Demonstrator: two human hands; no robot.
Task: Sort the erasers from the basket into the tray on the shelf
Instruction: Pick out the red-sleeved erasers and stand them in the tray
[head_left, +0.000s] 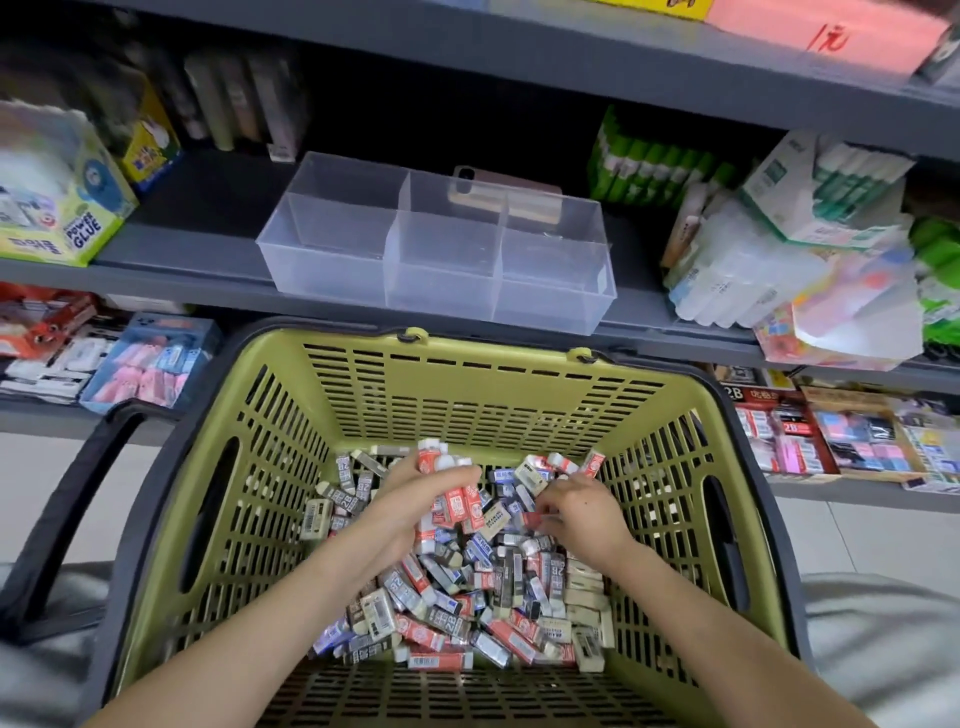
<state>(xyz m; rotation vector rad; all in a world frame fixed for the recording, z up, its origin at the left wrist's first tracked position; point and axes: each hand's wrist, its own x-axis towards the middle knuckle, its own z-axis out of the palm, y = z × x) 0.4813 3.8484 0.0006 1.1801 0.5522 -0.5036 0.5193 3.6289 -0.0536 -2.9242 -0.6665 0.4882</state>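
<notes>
Red-sleeved erasers (460, 506) sit bundled in my left hand (405, 501), fingers curled around them. They seem light, stiff, with slippery sleeves; I would grip across the sides. My right hand (576, 512) pinches another in the basket (498, 364).

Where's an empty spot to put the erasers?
The clear tray has all its compartments empty. There is also bare shelf between the Power Glue box and the tray. Right of the tray, piled packs crowd the shelf. In the basket, only the near floor strip is bare; erasers pile up farther in.
</notes>
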